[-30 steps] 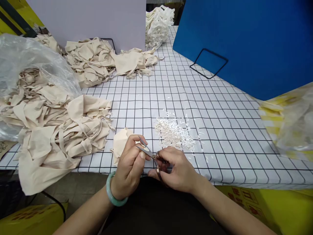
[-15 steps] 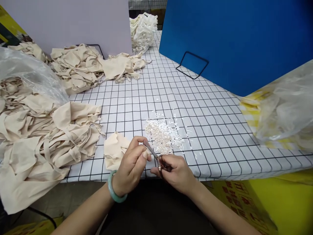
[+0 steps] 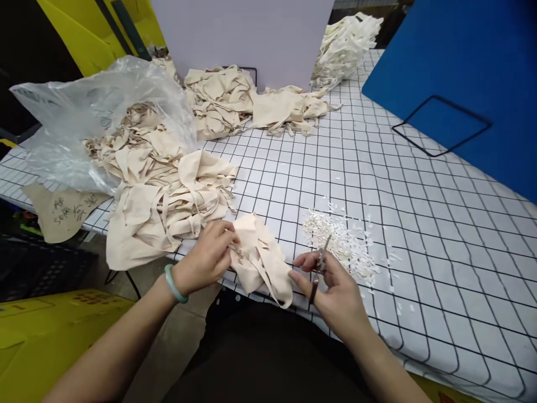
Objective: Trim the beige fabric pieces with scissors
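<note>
My left hand, with a green bangle on the wrist, is closed on the edge of a small beige cloth piece lying at the table's near edge. My right hand holds small scissors, blades pointing up and away, a short way right of the cloth. Just beyond the scissors lies a heap of tiny white cut scraps on the gridded tablecloth.
A pile of beige cloth pieces spills from a clear plastic bag at the left. More beige pieces and white ones lie at the back. A blue board stands at right, a pale board behind.
My hands have parted: the left has left the scissors' tip and gone to grip the beige cloth piece. The right hand holds the scissors alone. The view has swung left.
</note>
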Action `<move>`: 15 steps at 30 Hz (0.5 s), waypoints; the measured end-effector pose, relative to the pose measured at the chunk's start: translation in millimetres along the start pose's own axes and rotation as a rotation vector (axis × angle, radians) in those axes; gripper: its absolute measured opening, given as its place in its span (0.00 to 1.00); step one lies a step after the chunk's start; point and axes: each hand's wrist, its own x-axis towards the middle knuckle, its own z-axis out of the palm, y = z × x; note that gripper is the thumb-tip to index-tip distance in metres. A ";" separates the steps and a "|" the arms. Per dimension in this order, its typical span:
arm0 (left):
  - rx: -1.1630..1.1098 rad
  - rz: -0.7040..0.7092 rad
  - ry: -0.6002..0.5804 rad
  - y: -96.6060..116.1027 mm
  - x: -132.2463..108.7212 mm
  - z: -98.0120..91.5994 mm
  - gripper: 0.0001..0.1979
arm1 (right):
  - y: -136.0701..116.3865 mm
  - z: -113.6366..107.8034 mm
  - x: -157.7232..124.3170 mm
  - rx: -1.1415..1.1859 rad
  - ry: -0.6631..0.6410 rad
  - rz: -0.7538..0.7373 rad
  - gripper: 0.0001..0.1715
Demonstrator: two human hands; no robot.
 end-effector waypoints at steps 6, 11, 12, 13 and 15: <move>-0.136 0.166 0.007 6.7 15.4 -9.2 0.06 | -18.6 36.9 10.7 -0.012 -0.062 -0.141 0.18; -0.464 0.034 -0.159 28.6 -5.7 -62.3 0.06 | -9.2 30.0 14.5 -0.073 -0.099 -0.009 0.08; -0.494 0.034 -0.307 29.4 -12.5 -66.8 0.06 | -7.3 25.6 14.7 -0.026 -0.108 0.031 0.08; -0.508 0.046 -0.456 28.6 -18.4 -67.7 0.05 | -6.3 21.1 14.6 0.041 -0.120 0.065 0.09; -0.490 0.048 -0.598 21.9 -25.4 -60.0 0.05 | -7.9 13.2 13.4 0.216 -0.157 0.114 0.14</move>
